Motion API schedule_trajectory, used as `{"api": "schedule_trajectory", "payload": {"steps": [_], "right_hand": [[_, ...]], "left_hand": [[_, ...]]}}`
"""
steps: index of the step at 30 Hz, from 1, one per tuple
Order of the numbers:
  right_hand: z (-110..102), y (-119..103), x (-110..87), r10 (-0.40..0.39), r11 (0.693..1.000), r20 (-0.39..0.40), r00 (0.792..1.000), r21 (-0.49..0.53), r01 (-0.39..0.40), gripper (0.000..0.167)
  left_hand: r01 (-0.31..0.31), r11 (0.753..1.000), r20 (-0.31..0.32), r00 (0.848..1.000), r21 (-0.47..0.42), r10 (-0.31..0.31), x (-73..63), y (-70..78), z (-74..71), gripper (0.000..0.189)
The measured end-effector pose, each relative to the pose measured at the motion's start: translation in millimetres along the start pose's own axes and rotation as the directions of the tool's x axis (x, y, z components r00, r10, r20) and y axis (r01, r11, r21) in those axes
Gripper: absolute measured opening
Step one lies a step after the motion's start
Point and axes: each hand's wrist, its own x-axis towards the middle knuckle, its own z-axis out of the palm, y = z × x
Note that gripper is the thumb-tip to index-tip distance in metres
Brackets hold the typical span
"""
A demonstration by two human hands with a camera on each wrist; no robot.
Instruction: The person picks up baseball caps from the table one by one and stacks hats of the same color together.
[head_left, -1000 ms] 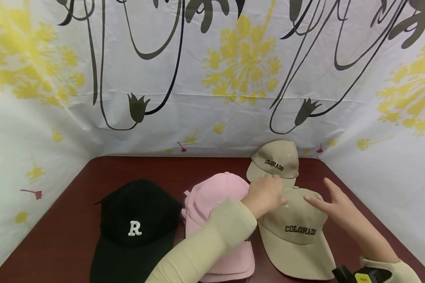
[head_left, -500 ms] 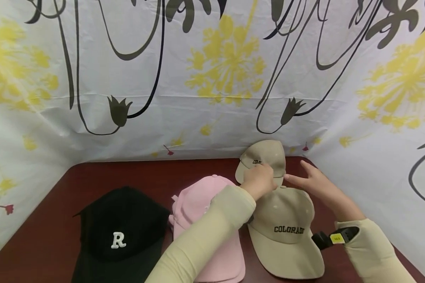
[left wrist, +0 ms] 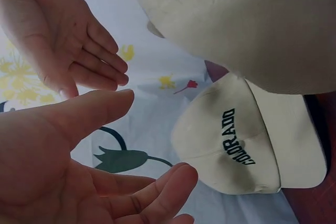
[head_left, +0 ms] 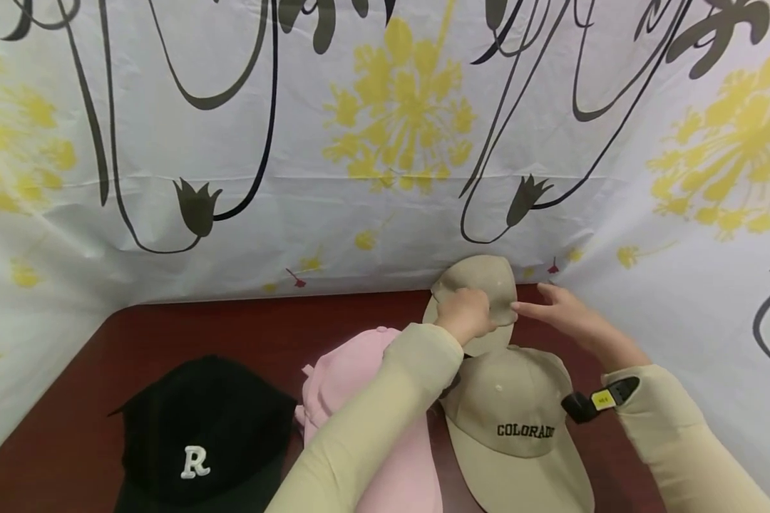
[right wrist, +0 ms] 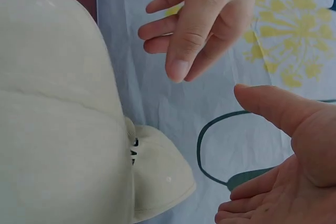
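A small beige cap (head_left: 502,281) stands at the table's back edge against the cloth. In the head view my left hand (head_left: 465,313) lies in front of it and covers its lettering. The left wrist view shows that COLORADO cap (left wrist: 218,135) beyond my left hand (left wrist: 100,166), whose thumb and fingers are apart with nothing between them. To the small cap's right, my right hand (head_left: 571,317) has its fingers extended, thumb towards the cap; I cannot tell whether it touches. Closer to me sits a larger beige COLORADO cap (head_left: 513,402), below both hands.
Left of the larger beige cap lies a pink cap (head_left: 353,370), partly under my left sleeve. Farther left is a black cap (head_left: 208,413) with a white R. A patterned cloth (head_left: 244,157) walls the dark red table (head_left: 231,328) at the back and sides.
Both hands have reached farther back, from over the larger beige cap to the small one behind it. The head view has swung slightly to the right.
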Motion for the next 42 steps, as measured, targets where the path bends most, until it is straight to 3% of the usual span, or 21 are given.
{"api": "schedule_trajectory", "payload": {"steps": [5, 10, 17, 19, 24, 25, 26, 29, 30, 32, 33, 35, 37, 42], "right_hand": [[-7, 2, 14.9, 0.015, 1.0, 0.025, 1.0, 0.001, -0.015, 0.091], [-7, 9, 31.3, 0.035, 0.999, 0.064, 0.997, 0.02, -0.036, 0.082], [-2, 23, 52.6, 0.061, 0.98, 0.139, 0.988, 0.179, -0.085, 0.046], [0, 28, 59.0, 0.066, 0.962, 0.19, 0.98, 0.248, -0.113, 0.047], [8, 38, 68.6, 0.129, 0.892, 0.347, 0.929, 0.368, -0.261, 0.08], [9, 38, 69.6, 0.145, 0.877, 0.368, 0.918, 0.382, -0.292, 0.083], [10, 40, 70.2, 0.157, 0.863, 0.39, 0.907, 0.392, -0.318, 0.088], [14, 44, 72.1, 0.167, 0.812, 0.448, 0.879, 0.443, -0.38, 0.091], [15, 45, 72.4, 0.167, 0.798, 0.464, 0.87, 0.454, -0.395, 0.091], [16, 48, 73.2, 0.16, 0.76, 0.498, 0.853, 0.489, -0.428, 0.092], [17, 49, 73.5, 0.157, 0.737, 0.507, 0.847, 0.511, -0.442, 0.092], [18, 50, 73.4, 0.164, 0.702, 0.524, 0.836, 0.533, -0.472, 0.093], [20, 50, 73.8, 0.173, 0.677, 0.527, 0.832, 0.551, -0.489, 0.094], [25, 48, 75.1, 0.203, 0.661, 0.515, 0.833, 0.555, -0.504, 0.095]], "left_hand": [[-0.007, 1.0, -0.005, 1.0, 0.001, 0.007, 10.0, 2.6, 3.3, 0.026], [0.019, 0.996, 0.036, 0.999, -0.082, -0.016, 21.7, 1.4, 10.0, 0.026], [0.072, 0.985, 0.067, 0.996, -0.16, -0.062, 37.9, -18.9, 14.8, 0.029], [0.089, 0.981, 0.082, 0.994, -0.172, -0.075, 42.4, -24.2, 16.8, 0.036], [0.136, 0.968, 0.158, 0.982, -0.213, -0.103, 58.0, -36.9, 29.4, 0.055], [0.14, 0.965, 0.16, 0.981, -0.22, -0.106, 61.9, -39.2, 33.9, 0.06], [0.131, 0.966, 0.159, 0.983, -0.224, -0.096, 75.8, -45.0, 47.3, 0.063], [0.138, 0.956, 0.163, 0.982, -0.259, -0.098, 128.1, -63.7, 98.7, 0.072], [0.119, 0.955, 0.148, 0.986, -0.27, -0.081, 142.5, -69.9, 115.1, 0.076], [0.095, 0.947, 0.177, 0.983, -0.306, -0.041, 176.3, -83.3, 147.2, 0.075], [0.105, 0.942, 0.188, 0.981, -0.318, -0.046, 183.9, -85.8, 154.9, 0.076], [0.091, 0.941, 0.196, 0.98, -0.325, -0.027, 189.3, -88.1, 162.3, 0.073], [0.14, 0.924, 0.252, 0.967, -0.355, -0.05, 185.9, -87.7, 158.7, 0.069], [0.252, 0.887, 0.293, 0.946, -0.388, -0.141, 174.4, -86.6, 152.9, 0.071]]}}
